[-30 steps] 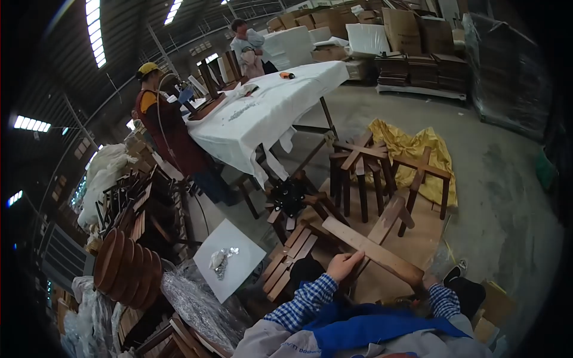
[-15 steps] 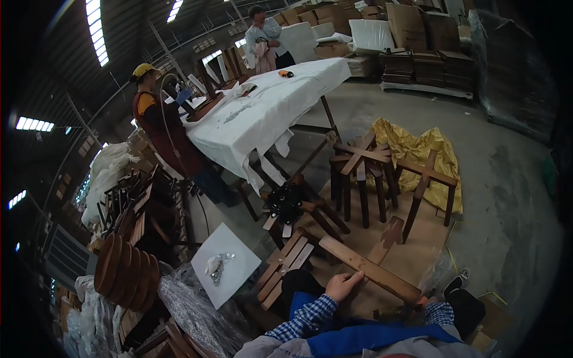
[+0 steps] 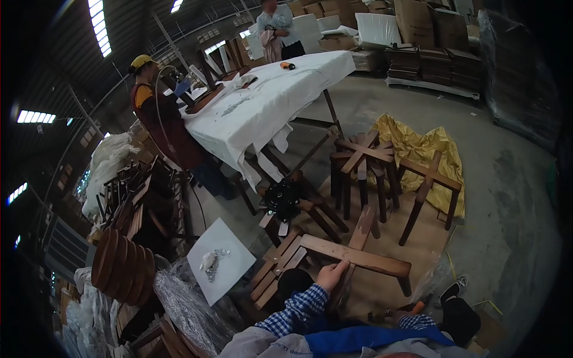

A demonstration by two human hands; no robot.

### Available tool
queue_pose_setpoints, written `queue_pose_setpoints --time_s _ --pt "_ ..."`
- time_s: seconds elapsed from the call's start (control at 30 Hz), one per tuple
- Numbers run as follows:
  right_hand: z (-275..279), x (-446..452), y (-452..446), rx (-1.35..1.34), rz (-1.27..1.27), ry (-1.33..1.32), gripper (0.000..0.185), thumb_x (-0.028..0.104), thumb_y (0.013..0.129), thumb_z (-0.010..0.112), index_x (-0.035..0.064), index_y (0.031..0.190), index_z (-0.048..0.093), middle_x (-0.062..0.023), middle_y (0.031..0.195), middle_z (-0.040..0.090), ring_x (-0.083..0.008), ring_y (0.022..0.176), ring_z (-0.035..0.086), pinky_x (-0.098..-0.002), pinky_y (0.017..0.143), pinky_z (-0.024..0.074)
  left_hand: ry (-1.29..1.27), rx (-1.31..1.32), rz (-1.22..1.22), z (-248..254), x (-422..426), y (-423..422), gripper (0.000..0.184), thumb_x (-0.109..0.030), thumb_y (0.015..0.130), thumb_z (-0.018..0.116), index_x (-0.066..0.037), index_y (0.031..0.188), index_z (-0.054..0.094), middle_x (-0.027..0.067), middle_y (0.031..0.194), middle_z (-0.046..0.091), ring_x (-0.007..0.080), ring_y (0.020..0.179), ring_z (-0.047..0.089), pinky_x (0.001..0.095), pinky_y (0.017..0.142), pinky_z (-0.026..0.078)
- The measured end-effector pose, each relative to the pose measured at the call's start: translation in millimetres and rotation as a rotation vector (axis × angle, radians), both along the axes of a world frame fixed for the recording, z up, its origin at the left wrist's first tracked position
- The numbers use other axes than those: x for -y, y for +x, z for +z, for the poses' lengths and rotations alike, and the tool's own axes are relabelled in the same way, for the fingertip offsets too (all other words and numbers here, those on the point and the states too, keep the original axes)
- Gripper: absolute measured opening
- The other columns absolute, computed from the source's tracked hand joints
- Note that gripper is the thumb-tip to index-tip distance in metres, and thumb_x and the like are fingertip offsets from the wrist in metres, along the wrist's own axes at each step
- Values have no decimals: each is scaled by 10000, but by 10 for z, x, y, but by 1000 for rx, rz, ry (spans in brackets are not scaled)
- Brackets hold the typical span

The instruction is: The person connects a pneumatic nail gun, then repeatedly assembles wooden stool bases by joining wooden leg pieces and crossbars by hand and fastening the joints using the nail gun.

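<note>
My left hand is closed on a brown wooden cross-shaped leg frame, its fingers on the near edge of the long bar close to the crossing. A leg points down from the bar's right end, and the other bar runs away from me. Low at the right, my right hand is partly hidden and dark. It is closed around a tool with an orange end, whose kind I cannot make out. The tool is below the frame, apart from the bar. Flat wooden slats lie just left of the frame.
Cardboard covers the floor, with more cross-shaped leg frames beyond. A white board at the left bears small metal hardware. Behind stands a cloth-covered table; one co-worker works there, another person stands behind.
The leg frame has turned and shifted left, and its right-end leg now shows. My left hand moved left and up with it. My right hand moved left, away from the bar's end.
</note>
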State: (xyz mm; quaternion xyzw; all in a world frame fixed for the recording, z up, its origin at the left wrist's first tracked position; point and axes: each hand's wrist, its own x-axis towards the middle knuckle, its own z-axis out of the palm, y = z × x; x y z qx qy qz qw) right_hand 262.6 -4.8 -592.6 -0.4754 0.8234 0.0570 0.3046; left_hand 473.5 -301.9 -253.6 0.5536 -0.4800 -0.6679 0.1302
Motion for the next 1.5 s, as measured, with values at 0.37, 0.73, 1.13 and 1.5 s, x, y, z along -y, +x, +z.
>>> queue_pose_setpoints --time_s 0.37,0.73,1.13,1.5 --pt "123 -13 84 164 -420 235 348 243 910 591 55 1196 656 -208 1225 639 -344 1089 648 -452 919 532 -9 -26 45 -326 -11 -33 415 -363 929 674 44 996 710 71 937 708 132 862 631 261 767 497" --pt "1065 857 176 263 -9 290 324 278 897 601 25 1074 701 -207 1040 691 -346 932 677 -445 809 558 71 -30 38 -445 72 -189 388 -344 944 657 34 1021 685 35 876 671 104 782 599 235 696 479" --pt "554 913 418 360 181 306 382 308 859 645 8 1093 671 -204 993 684 -316 860 665 -415 763 548 -34 -16 -119 -383 -136 -308 406 -359 939 656 41 882 696 16 775 640 83 723 539 234 657 444" --pt "2502 271 -245 851 -157 167 520 207 809 713 -21 1245 548 -114 877 673 -197 718 658 -349 668 539 -159 100 -294 -295 -129 -285 590 -535 823 670 9 1045 718 172 903 724 271 862 701 358 794 525"
